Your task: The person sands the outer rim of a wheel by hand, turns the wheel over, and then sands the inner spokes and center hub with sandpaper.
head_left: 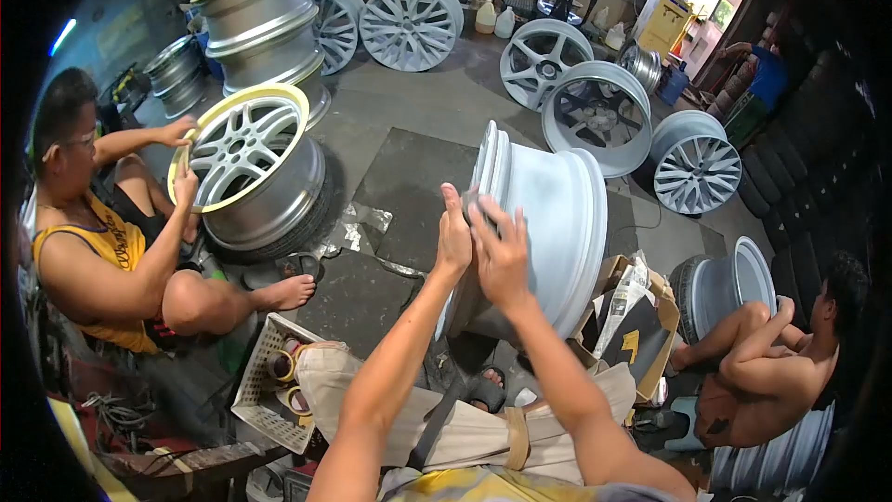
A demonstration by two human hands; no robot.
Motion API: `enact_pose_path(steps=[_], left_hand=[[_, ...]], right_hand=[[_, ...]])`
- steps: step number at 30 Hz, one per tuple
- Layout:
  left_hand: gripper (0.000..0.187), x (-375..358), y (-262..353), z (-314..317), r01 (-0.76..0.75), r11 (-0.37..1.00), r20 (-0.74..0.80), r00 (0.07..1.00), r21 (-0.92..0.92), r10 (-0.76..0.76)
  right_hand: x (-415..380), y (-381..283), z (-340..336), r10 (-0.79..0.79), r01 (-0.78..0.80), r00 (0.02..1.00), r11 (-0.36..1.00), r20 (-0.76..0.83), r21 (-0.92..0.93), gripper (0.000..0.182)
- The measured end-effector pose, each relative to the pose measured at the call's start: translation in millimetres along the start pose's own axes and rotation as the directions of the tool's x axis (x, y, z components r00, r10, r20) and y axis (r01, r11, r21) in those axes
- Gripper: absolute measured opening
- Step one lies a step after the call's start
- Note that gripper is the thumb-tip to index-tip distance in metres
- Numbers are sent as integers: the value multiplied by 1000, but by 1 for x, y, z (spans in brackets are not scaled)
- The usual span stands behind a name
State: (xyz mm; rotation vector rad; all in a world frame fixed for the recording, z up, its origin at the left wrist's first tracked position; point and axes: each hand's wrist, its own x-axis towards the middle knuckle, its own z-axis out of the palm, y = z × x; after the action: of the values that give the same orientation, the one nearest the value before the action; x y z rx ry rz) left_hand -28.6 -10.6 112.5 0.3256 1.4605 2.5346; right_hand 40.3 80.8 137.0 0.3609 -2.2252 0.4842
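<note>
The pale wheel rim (557,232) stands on edge, its axle line running roughly left to right, what bears it hidden; it lies just right of the left hand (452,240) and beyond the right hand (503,256), which looks the nearer, though contact cannot be told; the left fingers are straight and close together, the right loosely spread, any grip unclear; a cardboard box (602,281) sits just to the right, other wheels (404,26) near the floor's (409,107) far edge
</note>
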Motion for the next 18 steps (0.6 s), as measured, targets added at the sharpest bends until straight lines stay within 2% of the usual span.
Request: enact_pose_path(steps=[2,3,4,5,6,7,8,10,11,12,13,14,15,16,17,18], left_hand=[[92,-22,17,14,-142,919,-90,978,368,187],[78,-26,9,5,-158,886,-58,977,436,203],[70,-37,9,8,-210,810,-59,956,547,287],[61,-48,14,11,-254,714,-45,928,652,371],[49,-57,20,12,-257,702,-47,923,664,382],[49,-64,21,11,-257,695,-44,922,672,384],[48,-70,21,9,-238,726,-44,937,645,347],[46,-77,27,7,-154,767,-59,969,623,242],[46,-74,24,4,-144,770,-56,972,622,228],[46,-66,18,3,-186,727,-56,954,661,294],[45,-57,14,4,-228,682,-50,931,695,362],[46,-48,15,5,-209,692,-68,934,691,351],[49,-38,16,10,-259,708,-54,920,657,388],[50,-27,21,13,-226,724,-59,937,652,346],[50,-18,25,15,-192,736,-62,951,650,303],[50,-7,25,17,-198,743,-55,952,639,301]], right_hand=[[45,28,9,43,-44,999,998,18,43,32],[72,46,20,196,-210,976,966,100,154,28],[101,65,28,254,-282,951,946,178,159,27],[121,101,53,219,-243,960,961,174,130,34],[143,130,74,356,-396,868,917,346,50,36],[159,156,93,477,-521,727,852,494,-56,38],[159,184,120,496,-545,729,838,472,-38,40],[157,185,133,522,-578,723,816,453,-19,43],[152,186,138,588,-619,705,783,398,-61,44],[149,177,129,649,-657,683,746,335,-107,46],[142,160,106,624,-637,698,765,351,-93,47],[127,157,94,550,-567,765,822,336,-55,44],[104,132,66,348,-365,919,929,184,68,39],[80,89,32,309,-320,947,932,90,172,34],[51,64,9,252,-264,964,948,84,179,32],[13,48,-5,92,-93,995,995,39,30,34]])
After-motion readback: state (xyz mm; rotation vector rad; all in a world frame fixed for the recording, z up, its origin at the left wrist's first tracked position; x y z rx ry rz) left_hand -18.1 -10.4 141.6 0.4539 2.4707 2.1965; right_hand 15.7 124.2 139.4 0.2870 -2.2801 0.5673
